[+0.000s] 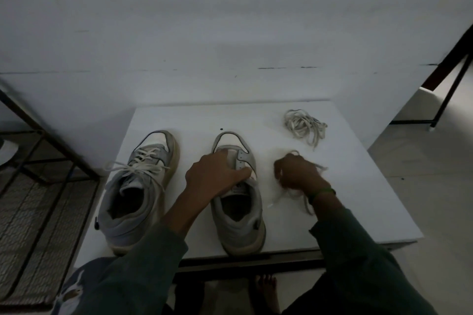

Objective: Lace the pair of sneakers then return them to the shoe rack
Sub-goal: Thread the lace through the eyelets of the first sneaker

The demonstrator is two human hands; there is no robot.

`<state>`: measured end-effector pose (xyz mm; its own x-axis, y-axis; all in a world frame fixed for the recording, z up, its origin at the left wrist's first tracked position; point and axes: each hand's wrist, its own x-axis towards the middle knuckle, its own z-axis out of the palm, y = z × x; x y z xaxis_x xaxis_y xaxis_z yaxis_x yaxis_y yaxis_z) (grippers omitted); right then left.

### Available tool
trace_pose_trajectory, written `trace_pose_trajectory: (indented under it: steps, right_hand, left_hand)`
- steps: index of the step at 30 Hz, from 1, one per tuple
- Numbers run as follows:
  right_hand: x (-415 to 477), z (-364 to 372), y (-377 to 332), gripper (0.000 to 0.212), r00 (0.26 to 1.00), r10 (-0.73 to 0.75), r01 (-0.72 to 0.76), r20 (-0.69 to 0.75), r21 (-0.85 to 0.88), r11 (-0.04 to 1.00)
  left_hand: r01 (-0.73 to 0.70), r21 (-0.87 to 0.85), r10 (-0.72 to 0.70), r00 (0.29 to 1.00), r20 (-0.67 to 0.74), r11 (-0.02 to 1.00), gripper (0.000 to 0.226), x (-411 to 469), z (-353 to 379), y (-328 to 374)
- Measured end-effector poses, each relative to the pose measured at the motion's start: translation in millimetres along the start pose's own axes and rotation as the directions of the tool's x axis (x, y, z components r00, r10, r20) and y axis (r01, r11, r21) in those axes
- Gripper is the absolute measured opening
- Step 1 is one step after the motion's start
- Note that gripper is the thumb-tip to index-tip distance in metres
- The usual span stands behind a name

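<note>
Now stands at a white table [358,199], its far edge just beside the wall [230,20]. Has both sneakers on it, toes toward the wall and heels near the front edge: laced sneaker [138,194] close to the left edge, unlaced sneaker [239,215] in the middle, a strip of bare tabletop between them.

Holds the unlaced sneaker with the left hand [215,174]: fingers bent over the tongue, thumb laid along the right eyelet row, upper clamped between them. Grips a lace [307,203] in the right hand [299,174], fingers closed round it, just beside this sneaker on its right. Blurred there, so cannot tell how the lace runs inside the fist. Shows a loop of lace above the knuckles and loose ends trailing back past the wrist, flat on the table.

Has a bundle [304,126] of a second lace near the far right corner, apart from both hands. Has the most free tabletop on the right, from the right hand out to the right edge.

Has a dark wire rack [38,212] low at the left, close against the table's left side; touching or not, cannot tell. Has black legs [450,79] of other furniture at the far right, well apart from the table, with pale floor [422,174] between. Shows a bare foot [266,289] under the front edge.
</note>
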<state>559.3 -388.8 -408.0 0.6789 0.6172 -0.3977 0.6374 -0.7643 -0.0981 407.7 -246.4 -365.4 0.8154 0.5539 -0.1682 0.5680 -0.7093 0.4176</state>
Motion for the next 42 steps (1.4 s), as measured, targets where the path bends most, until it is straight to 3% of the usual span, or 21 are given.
trace_pose_trajectory:
  steps: [2, 4, 6, 9, 10, 14, 16, 18, 19, 21, 23, 25, 28, 30, 32, 33, 35, 37, 39, 42]
  right_hand:
    - [4.6, -1.3, 29.8, 0.038, 0.984, 0.161, -0.163, 0.081, 0.013, 0.987]
    - [8.9, -8.4, 52.3, 0.043, 0.956, 0.287, -0.293, 0.061, 0.118, 0.949]
    - [8.3, -25.1, 56.3, 0.035, 0.894, 0.428, -0.361, -0.133, 0.353, 0.863]
    - [30.0, -39.1, 59.1, 0.031, 0.726, 0.591, -0.326, -0.351, 0.581, 0.746]
    - [37.0, -41.2, 57.2, 0.033, 0.711, 0.605, -0.321, -0.357, 0.601, 0.732]
    - [59.9, -28.0, 55.4, 0.039, 0.764, 0.589, -0.395, -0.263, 0.532, 0.749]
    - [60.7, -28.6, 58.7, 0.034, 0.747, 0.598, -0.383, -0.291, 0.547, 0.745]
    - [58.9, -42.4, 62.1, 0.02, 0.758, 0.544, -0.215, -0.361, 0.648, 0.73]
    - [53.5, -56.5, 64.3, 0.012, 0.779, 0.49, -0.076, -0.392, 0.716, 0.693]
    - [31.3, -93.3, 62.7, 0.015, 0.817, 0.375, 0.174, -0.438, 0.807, 0.564]
    - [2.0, -134.3, 52.6, 0.012, 0.851, 0.204, 0.323, -0.484, 0.788, 0.525]
    - [-34.3, -175.9, 36.7, 0.011, 0.846, 0.068, 0.415, -0.528, 0.734, 0.538]
    - [-90.9, -233.9, 14.8, 0.014, 0.777, -0.029, 0.576, -0.629, 0.691, 0.436]
    - [-127.2, -266.7, 4.8, 0.015, 0.709, -0.039, 0.662, -0.704, 0.645, 0.383]
    - [-160.6, -295.5, 1.8, 0.015, 0.637, -0.005, 0.73, -0.771, 0.601, 0.326]
    - [-172.5, -307.1, 2.2, 0.014, 0.595, 0.031, 0.766, -0.803, 0.579, 0.279]
    - [-193.7, -325.8, 12.5, 0.013, 0.503, 0.188, 0.837, -0.844, 0.53, 0.136]
    - [-207.1, -335.9, 33.7, 0.013, 0.442, 0.399, 0.886, -0.803, 0.459, -0.058]
    - [-212.1, -338.0, 59.9, 0.01, 0.407, 0.553, 0.911, -0.727, 0.37, -0.183]
    - [-195.0, -325.7, 95.9, 0.009, 0.341, 0.724, 0.924, -0.599, 0.356, -0.14]
  left_hand:
    - [0.007, 0.003, -0.007, 1.0, -0.002, 1.0, 0.068, -1.5, -0.1, -0.9]
    - [0.015, 0.002, -0.015, 1.0, 0.007, 1.0, 0.069, -1.3, 0.6, -0.7]
    - [0.015, 0.006, -0.016, 1.0, 0.018, 1.0, 0.072, -0.4, 0.6, -0.5]
    - [0.0, 0.017, -0.001, 1.0, 0.031, 1.0, 0.07, -0.9, -1.0, 0.2]
    - [-0.004, 0.021, 0.003, 0.999, 0.032, 1.0, 0.069, -1.4, -1.7, 0.7]
    - [0.008, 0.039, -0.009, 0.999, 0.041, 0.999, 0.069, -0.8, -1.2, 0.8]
    - [0.006, 0.05, -0.008, 0.999, 0.036, 0.999, 0.069, -0.5, -0.7, 1.6]
    - [0.008, 0.067, -0.01, 0.999, 0.039, 0.998, 0.068, -1.9, -1.2, 1.9]
    - [0.005, 0.077, -0.008, 1.0, 0.028, 0.997, 0.07, -4.4, -2.7, 2.9]
    - [-0.045, 0.04, 0.049, 0.995, -0.084, 0.998, 0.075, -6.8, -11.7, 8.2]
    - [-0.203, -0.122, 0.164, 0.948, -0.273, 0.972, 0.082, 2.4, -29.5, 24.9]
    - [-0.384, -0.346, 0.262, 0.899, -0.351, 0.856, 0.093, 17.1, -55.7, 60.2]
    - [-0.37, -0.637, 0.326, 0.926, -0.19, 0.677, 0.095, 37.2, -93.3, 129.8]
    - [-0.375, -0.647, 0.394, 0.911, -0.124, 0.664, 0.064, 44.2, -110.0, 170.1]
    - [-0.418, -0.627, 0.428, 0.892, -0.145, 0.658, 0.03, 44.9, -120.1, 196.3]
    - [-0.417, -0.638, 0.433, 0.89, -0.143, 0.647, 0.023, 42.7, -123.9, 201.4]
    - [-0.415, -0.637, 0.435, 0.89, -0.136, 0.65, 0.02, 33.4, -133.1, 200.6]
    - [-0.418, -0.62, 0.405, 0.898, -0.171, 0.664, 0.019, 24.9, -145.0, 185.1]
    - [-0.414, -0.64, 0.326, 0.91, -0.258, 0.647, 0.017, 23.6, -160.0, 159.7]
    - [-0.337, -0.701, 0.122, 0.933, -0.339, 0.629, 0.011, 18.7, -187.6, 112.1]
